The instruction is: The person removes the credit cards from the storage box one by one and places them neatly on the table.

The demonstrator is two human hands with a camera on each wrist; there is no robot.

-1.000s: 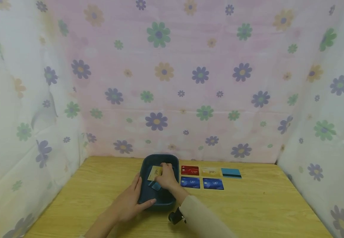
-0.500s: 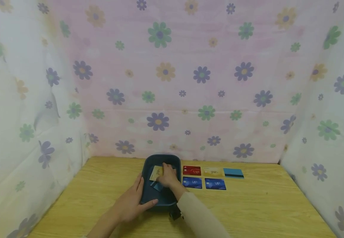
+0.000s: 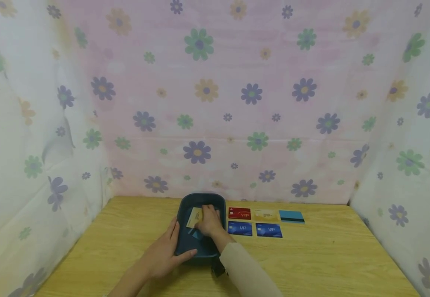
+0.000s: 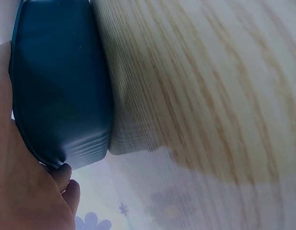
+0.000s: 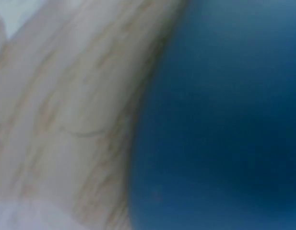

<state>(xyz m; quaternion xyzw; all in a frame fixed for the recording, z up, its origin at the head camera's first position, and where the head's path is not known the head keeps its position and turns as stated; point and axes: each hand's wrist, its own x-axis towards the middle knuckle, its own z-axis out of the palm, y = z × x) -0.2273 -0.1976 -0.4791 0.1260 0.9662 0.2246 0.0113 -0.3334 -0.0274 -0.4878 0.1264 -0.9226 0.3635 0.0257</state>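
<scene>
Midway: five cards (image 3: pixel 254 222) laid out on worktop (image 3: pixel 311 255), more left in blue tray (image 3: pixel 185 247).
Right grip (image 3: pixel 208 220) pinching gold card (image 3: pixel 194 216) inside tray; left grip (image 3: pixel 164 251) flat-fingered, steadying tray wall.

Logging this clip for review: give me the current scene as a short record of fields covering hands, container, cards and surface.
left hand: rests against the near left wall of the tray
right hand: inside the tray, on a gold card
tray: dark blue, on the wooden table
cards in tray: gold card, plus a blue one partly hidden
cards on table: five in two rows right of the tray; red card nearest it
</scene>
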